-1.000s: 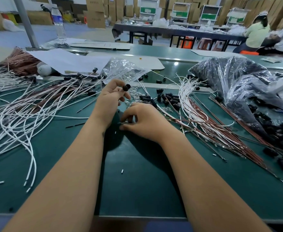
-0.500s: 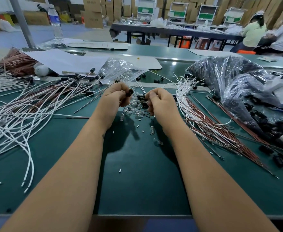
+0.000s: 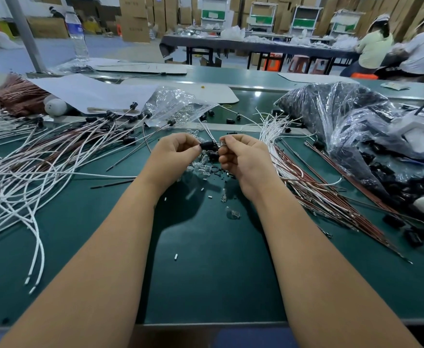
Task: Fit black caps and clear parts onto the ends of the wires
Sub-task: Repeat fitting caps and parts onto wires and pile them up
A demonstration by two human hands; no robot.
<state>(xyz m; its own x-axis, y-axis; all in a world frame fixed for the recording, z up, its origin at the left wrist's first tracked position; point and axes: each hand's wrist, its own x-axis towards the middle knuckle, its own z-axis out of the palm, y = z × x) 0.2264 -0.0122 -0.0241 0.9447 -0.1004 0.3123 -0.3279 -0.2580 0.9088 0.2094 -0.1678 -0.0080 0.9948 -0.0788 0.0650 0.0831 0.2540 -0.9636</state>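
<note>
Black cap (image 3: 208,144) pinched at fingertips of left hand (image 3: 174,156), held above centre of green bench (image 3: 206,272). Small clear part (image 3: 221,143) gripped at fingertips of right hand (image 3: 243,159), just beside open end of cap; whether touching cannot be told. Both hands curled closed around their pieces, raised slightly above bench surface.

Directly beneath hands: loose heap of clear parts (image 3: 201,168) mixed with a few black caps and rings. Nearer: stray clear pieces (image 3: 232,213) and small white sleeve bits (image 3: 175,256) scattered on bench.

Left of hands: sprawl of white wires (image 3: 17,187) with brownish wires among them, several capped in black at far ends (image 3: 133,106). Farther left: bundle of copper-coloured wires (image 3: 15,94) beside white paper sheet (image 3: 88,92).

Just beyond hands: crumpled clear bag (image 3: 175,106) of clear parts, lying open on bench.

Right of hands: fan of white and red-brown wires (image 3: 306,182), uncapped ends pointing toward near right. Farther right: large plastic bag (image 3: 344,121) filled with black caps, some spilled out on bench (image 3: 412,237).

Far side: water bottle (image 3: 76,33) at left, second work table (image 3: 256,47) with two seated people (image 3: 374,49) at right, stacked cardboard boxes (image 3: 134,18) behind.
</note>
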